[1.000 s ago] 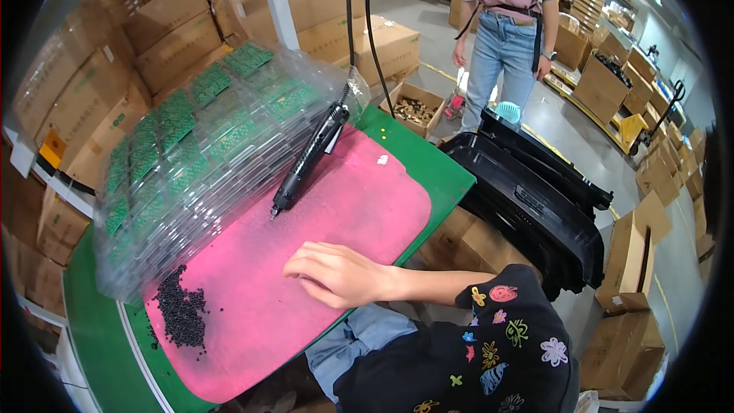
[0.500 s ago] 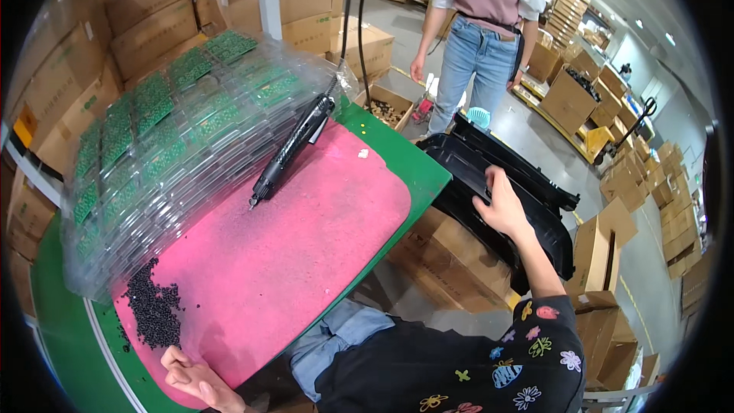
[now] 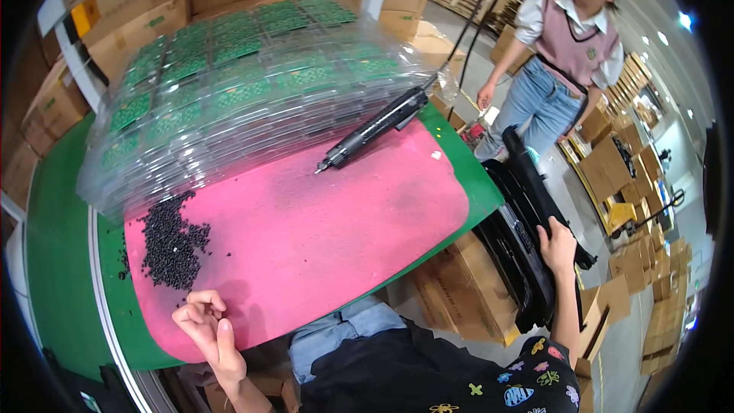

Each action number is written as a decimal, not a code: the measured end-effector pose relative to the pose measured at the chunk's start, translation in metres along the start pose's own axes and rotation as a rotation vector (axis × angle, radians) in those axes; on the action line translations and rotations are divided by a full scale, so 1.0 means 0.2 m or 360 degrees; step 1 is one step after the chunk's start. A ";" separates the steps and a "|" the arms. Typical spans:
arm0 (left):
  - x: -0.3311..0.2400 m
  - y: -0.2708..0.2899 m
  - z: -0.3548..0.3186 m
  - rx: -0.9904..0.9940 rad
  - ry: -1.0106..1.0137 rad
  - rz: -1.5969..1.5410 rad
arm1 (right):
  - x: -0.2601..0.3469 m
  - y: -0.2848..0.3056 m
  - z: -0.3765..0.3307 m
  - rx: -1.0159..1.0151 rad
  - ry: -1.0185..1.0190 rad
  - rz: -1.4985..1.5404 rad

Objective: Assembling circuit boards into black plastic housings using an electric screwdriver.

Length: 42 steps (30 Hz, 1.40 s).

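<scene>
My left hand (image 3: 208, 330) hovers over the near left corner of a pink mat (image 3: 321, 237), palm up with fingers loosely bent and the thumb apart. Nothing shows in it. Beyond it lies a pile of small black screws (image 3: 170, 248). Off the table's right side, my right hand (image 3: 560, 246) grips the edge of a long black plastic panel (image 3: 539, 183); its thumb is partly hidden. More black plastic panels (image 3: 516, 252) lie just below and left of it. A black electric screwdriver (image 3: 375, 130) rests on the far side of the mat, its cord running upward.
Stacked clear trays of green circuit boards (image 3: 245, 84) stand behind the mat on the green table (image 3: 57, 237). A cardboard box (image 3: 459, 283) sits below the panels. Another person (image 3: 569, 53) stands beyond them. A yellow pallet jack (image 3: 621, 216) and cartons are at the right.
My view has turned, so the table appears farther right. My right hand has gone from above the black panels to an upright panel's edge. The left hand's fingers have spread a little.
</scene>
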State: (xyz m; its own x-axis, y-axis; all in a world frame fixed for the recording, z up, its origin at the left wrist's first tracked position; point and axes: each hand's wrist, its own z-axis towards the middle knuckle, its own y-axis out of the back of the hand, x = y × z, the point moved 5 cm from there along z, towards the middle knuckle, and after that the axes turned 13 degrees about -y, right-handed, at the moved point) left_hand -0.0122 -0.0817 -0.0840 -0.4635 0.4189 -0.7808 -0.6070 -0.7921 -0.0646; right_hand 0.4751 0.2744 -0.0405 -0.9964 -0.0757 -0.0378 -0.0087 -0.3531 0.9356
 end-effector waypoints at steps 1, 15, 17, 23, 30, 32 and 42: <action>0.00 -0.03 0.01 0.0026 0.0029 -0.0035 | 0.04 0.07 0.00 -0.0118 0.0071 0.0048; -0.09 -0.01 0.04 0.0382 0.0198 0.0120 | 1.28 0.30 -0.38 0.0250 0.2295 0.0337; -0.14 -0.04 0.12 0.0342 -0.0096 0.0446 | 1.42 0.33 -0.41 0.0350 0.2431 0.0413; -0.10 0.04 0.06 0.0227 0.0068 0.0558 | 1.97 0.57 -0.13 0.0073 0.2297 0.0950; -0.08 0.03 0.07 0.0197 0.0093 0.0508 | 2.69 0.61 0.46 -0.0434 0.1628 0.1117; -0.08 0.02 0.07 0.0208 0.0100 0.0518 | 2.85 0.55 0.58 -0.0442 0.1510 0.1068; -0.08 0.05 0.05 0.0195 0.0131 0.0597 | 3.15 0.24 0.62 0.0539 0.1291 0.0735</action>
State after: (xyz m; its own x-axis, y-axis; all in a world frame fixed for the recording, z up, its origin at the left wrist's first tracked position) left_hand -0.0173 -0.0927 -0.0662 -0.6175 0.0698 -0.7835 -0.4800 -0.8225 0.3050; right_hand -0.1640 0.3247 0.0237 -0.5496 -0.7986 0.2452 0.2162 0.1476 0.9651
